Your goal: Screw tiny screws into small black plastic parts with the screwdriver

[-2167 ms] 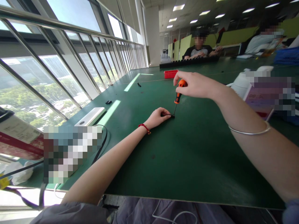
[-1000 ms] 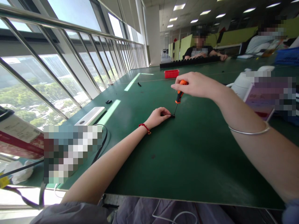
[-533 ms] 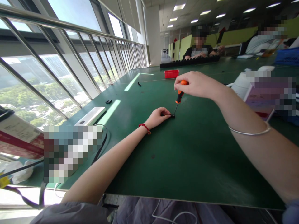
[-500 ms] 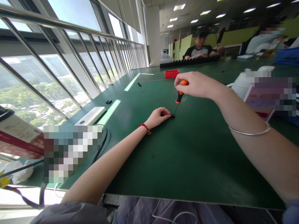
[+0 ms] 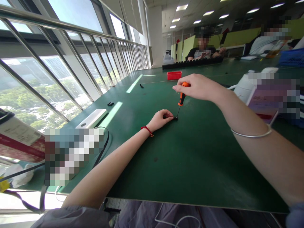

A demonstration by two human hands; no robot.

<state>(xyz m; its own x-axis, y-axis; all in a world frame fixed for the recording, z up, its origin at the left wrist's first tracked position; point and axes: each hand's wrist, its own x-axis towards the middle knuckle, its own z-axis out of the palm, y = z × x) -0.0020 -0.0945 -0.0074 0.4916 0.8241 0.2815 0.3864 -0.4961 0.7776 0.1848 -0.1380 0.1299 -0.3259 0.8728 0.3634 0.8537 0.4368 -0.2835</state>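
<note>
On the green table [image 5: 190, 152], my left hand [image 5: 162, 119] pinches a small black piece [image 5: 175, 118] and holds it against the surface. An orange and black screwdriver [image 5: 181, 98] stands nearly upright, its thin shaft tip meeting the right end of that piece. Around the top of the orange handle are the fingers of my right hand [image 5: 197, 86], with the index finger reaching out to the left. What the black piece is in detail is too small to tell.
A red tray [image 5: 174, 75] lies beyond my hands. Small black parts [image 5: 142, 85] [image 5: 110, 104] and a white box [image 5: 92, 118] are at the left, near the railing. A white bottle [image 5: 245, 85] stands at the right. Across the table sits a person [image 5: 201, 52].
My right hand and the handle top have shifted slightly left, and its fingers have stretched out more. The left hand and the black piece have stayed in place.
</note>
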